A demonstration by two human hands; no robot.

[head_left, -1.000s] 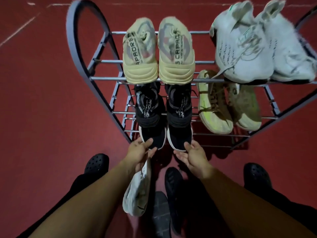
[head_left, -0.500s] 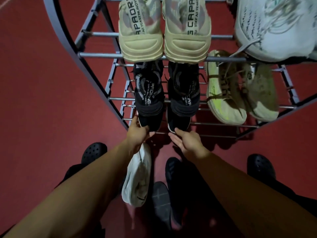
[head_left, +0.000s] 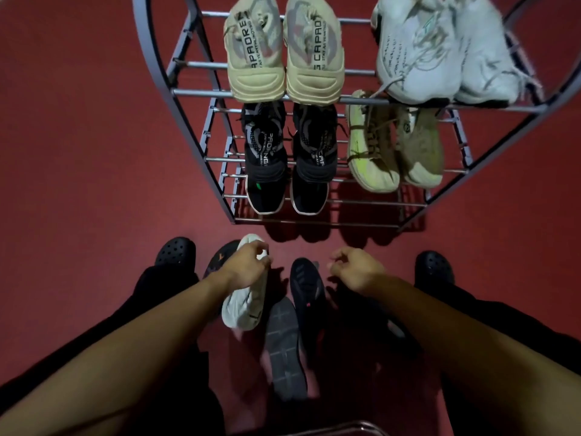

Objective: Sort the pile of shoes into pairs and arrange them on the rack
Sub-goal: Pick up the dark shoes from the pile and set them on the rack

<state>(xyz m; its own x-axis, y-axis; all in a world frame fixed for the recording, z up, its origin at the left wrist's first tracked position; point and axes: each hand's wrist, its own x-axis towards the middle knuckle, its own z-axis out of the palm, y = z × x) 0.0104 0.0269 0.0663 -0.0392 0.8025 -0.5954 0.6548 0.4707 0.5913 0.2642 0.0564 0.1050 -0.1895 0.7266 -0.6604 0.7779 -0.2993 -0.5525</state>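
The grey metal rack (head_left: 201, 92) holds a beige pair (head_left: 284, 55) and a white pair (head_left: 440, 55) on its top tier. A black pair (head_left: 286, 158) and an olive-yellow pair (head_left: 396, 146) sit on the tier below. Loose shoes lie on the red floor in front: a white shoe (head_left: 243, 309), a dark shoe with an orange mark (head_left: 217, 259), a black shoe (head_left: 306, 287) and a grey shoe lying sole up (head_left: 284, 347). My left hand (head_left: 248, 265) curls its fingers over the white shoe's upper end. My right hand (head_left: 355, 267) hovers, loosely curled and holding nothing, just right of the black shoe.
My feet in black clogs (head_left: 176, 251) (head_left: 434, 267) stand on either side of the loose shoes. Another dark shoe (head_left: 393, 328) lies partly hidden under my right forearm. A curved metal bar (head_left: 345, 427) shows at the bottom edge.
Both hands have let go of the black pair on the rack and drawn back toward me. The left hand has come down onto the white shoe on the floor.
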